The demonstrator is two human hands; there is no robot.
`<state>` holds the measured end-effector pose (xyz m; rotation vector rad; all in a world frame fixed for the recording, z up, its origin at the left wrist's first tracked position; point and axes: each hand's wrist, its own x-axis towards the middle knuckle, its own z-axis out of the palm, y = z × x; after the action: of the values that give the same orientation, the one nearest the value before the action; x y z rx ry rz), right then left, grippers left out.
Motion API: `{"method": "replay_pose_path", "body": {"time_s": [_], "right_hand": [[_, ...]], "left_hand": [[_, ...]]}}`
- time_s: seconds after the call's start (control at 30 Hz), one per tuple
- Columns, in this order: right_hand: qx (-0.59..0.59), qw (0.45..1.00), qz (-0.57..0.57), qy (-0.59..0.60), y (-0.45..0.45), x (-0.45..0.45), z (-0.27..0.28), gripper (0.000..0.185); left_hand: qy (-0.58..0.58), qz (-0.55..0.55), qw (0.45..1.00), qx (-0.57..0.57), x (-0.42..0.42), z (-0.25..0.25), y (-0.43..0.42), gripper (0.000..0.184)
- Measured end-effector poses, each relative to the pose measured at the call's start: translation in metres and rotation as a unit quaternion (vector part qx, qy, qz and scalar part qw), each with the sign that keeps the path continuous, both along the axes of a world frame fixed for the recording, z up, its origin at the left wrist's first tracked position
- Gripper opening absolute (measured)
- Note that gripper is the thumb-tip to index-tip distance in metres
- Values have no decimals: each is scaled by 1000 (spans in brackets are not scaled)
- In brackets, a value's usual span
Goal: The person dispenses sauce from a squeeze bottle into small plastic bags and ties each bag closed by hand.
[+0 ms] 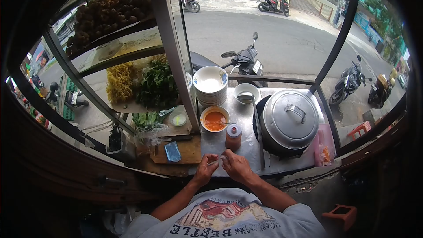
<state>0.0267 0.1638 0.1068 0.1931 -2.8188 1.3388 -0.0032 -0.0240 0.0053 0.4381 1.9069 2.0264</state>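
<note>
In front of my chest, my left hand [205, 169] and my right hand [237, 166] are close together, fingers pinched. Between them is a small, thin, whitish see-through piece [219, 159] that looks like plastic; its exact kind is too small to make out. Just beyond my fingers stands a squeeze bottle [233, 137] with orange-red contents and a pale cap. Behind it sits a bowl of orange-red sauce [215, 120] with a spoon in it. To the left, a blue packet [172, 152] lies on a wooden cutting board [191, 149], near a knife [176, 138].
A large lidded pot [290, 119] fills the right, with a long-handled ladle [257, 123] beside it, resting over a white bowl [246, 93]. Stacked bowls [210, 81] stand behind the sauce. A glass case with noodles [119, 83] and greens [155, 81] rises left. A pink plastic bag [325, 145] lies right.
</note>
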Motion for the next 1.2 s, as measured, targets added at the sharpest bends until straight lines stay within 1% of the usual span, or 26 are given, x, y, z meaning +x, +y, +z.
{"method": "replay_pose_path", "body": {"time_s": [0.03, 0.07, 0.1, 0.17, 0.2, 0.23, 0.33, 0.37, 0.47, 0.53, 0.6, 0.67, 0.7, 0.73, 0.77, 0.8, 0.83, 0.87, 0.93, 1.0, 1.03, 1.1, 1.13, 1.2], "right_hand": [[11, 1000, 0, 0, -1, -1, 0, 17], [22, 1000, 1, 0, -1, -2, -1, 17], [33, 999, 2, -1, -2, -2, 0, 16], [35, 999, -3, 10, -2, -2, 4, 17], [36, 999, -7, 14, -1, 0, 6, 17], [20, 999, -23, 24, 2, -2, 2, 17], [-11, 998, -48, 47, 10, -5, 6, 15], [-22, 998, -37, 40, 9, -3, 6, 14], [-80, 996, 37, -24, 3, 2, 1, 16], [-53, 996, 67, -11, -4, 5, 6, 19], [-48, 994, 99, -11, -9, 4, 2, 19], [-61, 996, 61, -6, -3, 1, 4, 18], [-78, 996, 31, 3, 3, -4, 2, 17], [-95, 995, 1, 11, 10, -6, 1, 17], [-66, 997, -52, -6, 18, -6, 1, 18], [-26, 997, -54, 53, 22, -5, 3, 20], [13, 992, -57, 111, 25, -3, 7, 22], [54, 982, -58, 169, 26, -1, 11, 24], [149, 959, 48, 236, 15, 12, 19, 38], [174, 971, 150, 67, 10, 20, -20, 36], [161, 977, 138, 12, 10, 22, -29, 34], [140, 979, 112, -97, 16, 22, -39, 31], [67, 980, 142, -118, 21, 19, -45, 28], [-82, 965, 195, -155, 28, 12, -55, 25]], "left_hand": [[108, 0, 993, -53, 4, 10, 2, 36], [215, -2, 971, -106, 7, 20, 5, 41], [226, 3, 967, -115, 12, 34, 11, 34], [244, 18, 960, -138, 11, 22, 12, 27], [250, 24, 956, -148, 13, 24, 14, 24], [209, 30, 967, -142, 16, 35, 11, 20], [168, 20, 969, -180, 17, 24, -10, 20], [148, 15, 971, -189, 19, 21, -17, 21], [180, 18, 976, -123, 21, 34, -15, 25], [176, -39, 977, -113, 17, 37, -2, 26], [133, -123, 975, -126, 9, 31, 2, 25], [45, -235, 958, -159, 1, 7, 3, 22], [9, -237, 963, -127, 3, 30, 6, 31], [-17, -247, 960, -129, 0, 28, 5, 36], [-44, -257, 956, -131, -3, 21, 0, 41], [-71, -266, 952, -134, -7, 15, -5, 46], [-116, -276, 939, -168, -10, 10, -11, 52], [-116, -300, 929, -183, -12, 4, -13, 53], [-116, -344, 907, -212, -18, 12, -10, 55], [-97, -373, 899, -208, -19, 24, -5, 53], [-87, -389, 894, -204, -20, 27, -2, 52], [-166, -367, 906, -131, -20, 19, -5, 48], [-206, -353, 908, -94, -17, 16, -9, 45], [-203, -283, 937, -32, -9, 18, -18, 38]]}}
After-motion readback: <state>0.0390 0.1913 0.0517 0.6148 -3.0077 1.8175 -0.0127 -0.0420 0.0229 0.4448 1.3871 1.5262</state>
